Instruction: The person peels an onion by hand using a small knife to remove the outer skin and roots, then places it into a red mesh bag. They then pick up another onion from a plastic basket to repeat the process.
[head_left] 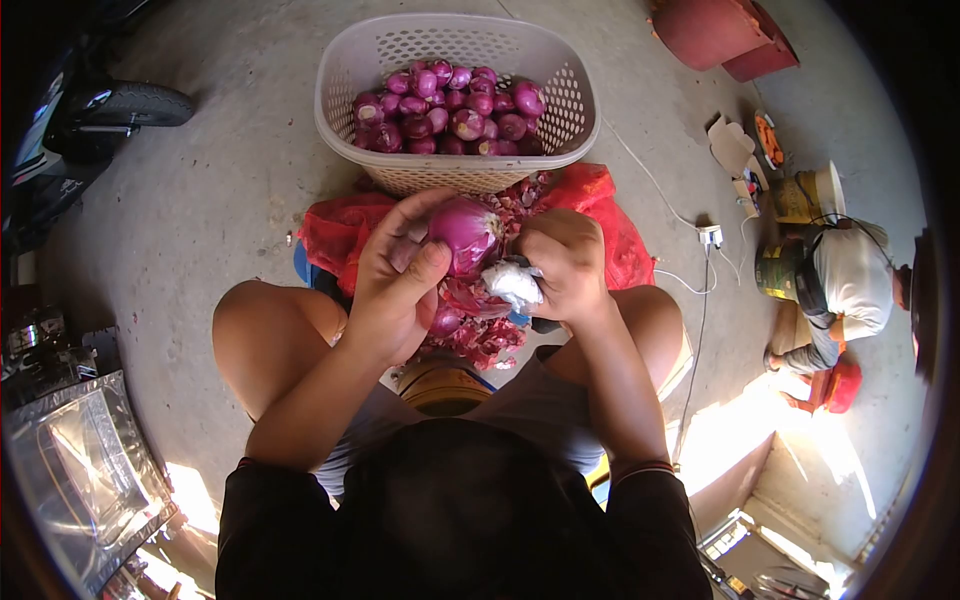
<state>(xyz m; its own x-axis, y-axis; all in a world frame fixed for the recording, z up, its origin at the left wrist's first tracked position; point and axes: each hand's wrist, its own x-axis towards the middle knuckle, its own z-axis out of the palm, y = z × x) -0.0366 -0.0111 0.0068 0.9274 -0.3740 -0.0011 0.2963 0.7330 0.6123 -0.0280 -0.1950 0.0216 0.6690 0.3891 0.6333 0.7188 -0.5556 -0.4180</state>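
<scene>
A large purple onion (464,236) with a pale root end rests in my left hand (402,285), whose thumb and fingers wrap round it. Close to its right side is my right hand (565,262), closed in a fist around a crumpled white wad (514,284); whether a tool is inside the fist cannot be seen. Beneath both hands lie loose red onion skins (485,338) and another onion (445,321), between my knees. Just beyond, a grey perforated basket (455,176) holds several purple onions (430,110).
Red mesh sacking (612,235) spreads below the basket. On the right are a white cable with an adapter (710,236), buckets (826,190), a cardboard box (733,150) and a bending person (852,278). A motorcycle wheel (140,103) stands at the left.
</scene>
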